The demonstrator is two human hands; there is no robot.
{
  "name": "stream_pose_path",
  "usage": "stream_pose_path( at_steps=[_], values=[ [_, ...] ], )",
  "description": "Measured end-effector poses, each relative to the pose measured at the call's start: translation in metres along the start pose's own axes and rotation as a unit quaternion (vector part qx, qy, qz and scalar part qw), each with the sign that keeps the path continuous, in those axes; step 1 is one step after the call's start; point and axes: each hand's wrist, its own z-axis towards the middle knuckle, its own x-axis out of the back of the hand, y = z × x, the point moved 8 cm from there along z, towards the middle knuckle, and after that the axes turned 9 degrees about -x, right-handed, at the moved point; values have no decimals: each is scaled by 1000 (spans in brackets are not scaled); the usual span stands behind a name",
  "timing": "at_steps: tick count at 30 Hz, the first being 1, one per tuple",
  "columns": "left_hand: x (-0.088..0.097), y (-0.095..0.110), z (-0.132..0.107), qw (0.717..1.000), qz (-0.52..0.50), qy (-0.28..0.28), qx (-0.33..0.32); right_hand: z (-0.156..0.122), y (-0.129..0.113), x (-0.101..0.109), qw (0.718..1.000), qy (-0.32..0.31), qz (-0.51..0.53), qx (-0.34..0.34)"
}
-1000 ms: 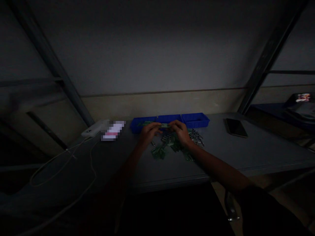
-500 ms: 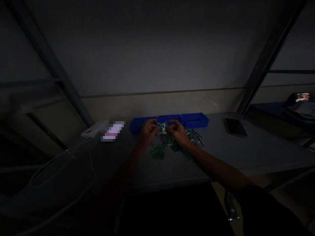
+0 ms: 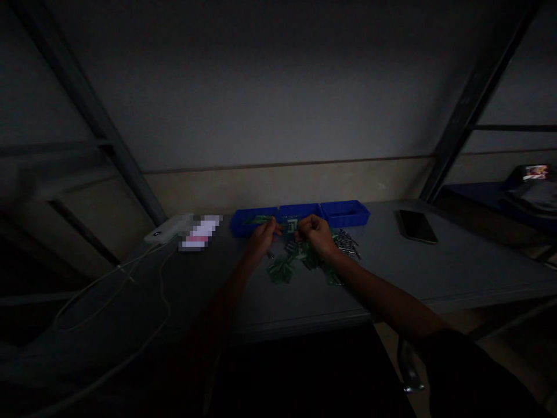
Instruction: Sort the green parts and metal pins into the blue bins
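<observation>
The scene is very dark. My left hand (image 3: 262, 237) and my right hand (image 3: 318, 234) are raised together over the grey table (image 3: 435, 267), fingers pinched on a small green circuit board (image 3: 290, 223) held between them. Below the hands lies a loose pile of green boards (image 3: 287, 264). A heap of small metal cylinders (image 3: 348, 242) lies just right of my right hand. Behind the hands stands a row of blue trays (image 3: 346, 213), the left one holding some green pieces.
A dark phone (image 3: 416, 226) lies flat at the right of the table. A white power bank (image 3: 167, 227) with a white cable (image 3: 130, 273) sits at the left, next to a pink and white packet (image 3: 201, 231). Metal shelf posts rise on both sides.
Both hands stay close together on the small board. It has turned between my fingers, and the hands have shifted slightly, my right hand curling more tightly.
</observation>
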Motion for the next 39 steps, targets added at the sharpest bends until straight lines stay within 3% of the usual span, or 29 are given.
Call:
stream_pose_path(
  at_steps=[4,6,8,13,15,18,20,25,27,29,34,39],
  values=[
    [-13,-14,-4,993,-42,-66,94,-3,-12,5,996,12,-44,79],
    [-15,-15,-6,989,-75,-62,111,-6,-18,5,991,10,-67,112],
    [-16,-11,-7,990,-96,-57,92,-9,-21,2,987,-3,-86,132],
    [-19,4,-6,990,-91,-109,-28,-8,-16,-4,985,-30,-114,123],
    [-10,3,-2,992,-88,-81,-36,-6,-13,-5,986,-34,-117,117],
    [14,-1,5,992,-123,16,-29,-3,-10,-4,985,-30,-130,109],
    [27,-2,9,986,-157,52,-25,-2,-9,-3,983,-17,-149,106],
    [32,-13,11,990,-138,35,16,-2,-12,-2,969,0,-211,127],
    [25,-11,9,998,-58,15,-10,0,-14,-2,959,-5,-248,136],
    [10,1,4,995,53,-26,-86,2,-14,-3,945,-17,-296,140],
    [-32,24,-19,947,177,-165,-210,9,-10,3,911,-21,-391,126],
    [-49,30,-35,897,233,-260,-273,10,-3,0,899,-44,-420,120]
  ],
)
